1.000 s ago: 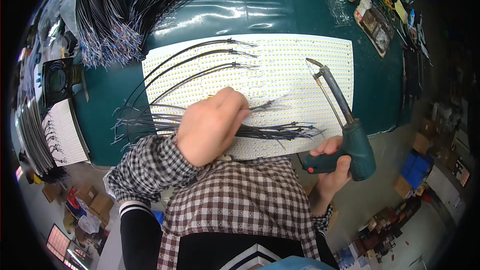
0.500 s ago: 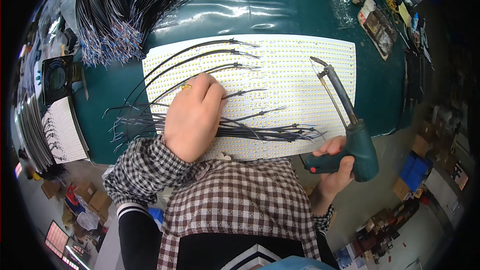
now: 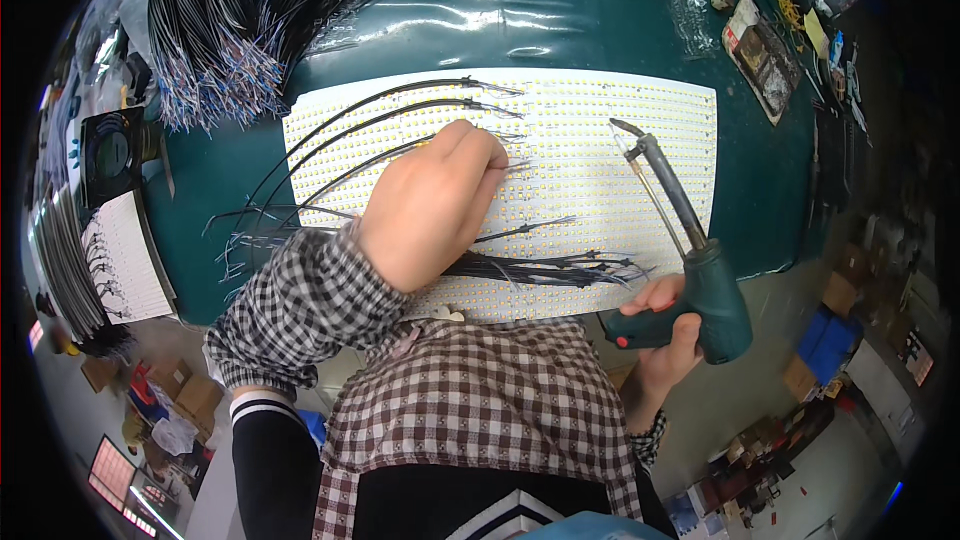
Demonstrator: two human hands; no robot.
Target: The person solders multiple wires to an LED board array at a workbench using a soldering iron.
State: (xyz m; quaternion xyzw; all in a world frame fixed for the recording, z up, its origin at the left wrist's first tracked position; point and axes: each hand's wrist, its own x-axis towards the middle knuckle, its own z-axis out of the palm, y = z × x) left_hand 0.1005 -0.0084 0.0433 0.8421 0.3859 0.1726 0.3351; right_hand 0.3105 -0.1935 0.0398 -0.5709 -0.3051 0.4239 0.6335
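A white panel (image 3: 650,210) dotted with rows of small yellow LEDs lies in front of me. My left hand (image 3: 425,210) is over its middle, thumb and fingers pinched on a black cable, whose thin wire end (image 3: 518,168) pokes out past the fingertips. Two more black cables (image 3: 400,87) curve across the upper left of the panel, stripped ends toward its centre. Below my hand lies a loose bunch of black cables (image 3: 545,268). My right hand (image 3: 670,340) grips a green soldering gun (image 3: 722,305) by its handle; the tip is raised over the panel's right half.
Thick bundles of black cables (image 3: 215,35) with blue and white wire ends rest at the far left. Beside them are a small black fan (image 3: 112,155) and stacked finished panels (image 3: 125,260). A dirty solder tray (image 3: 760,60) sits at the far right on the green tabletop (image 3: 590,15).
My left hand has moved up and to the right across the panel, bringing the pinched cable's end nearer the other cable ends. The soldering gun has shifted slightly left.
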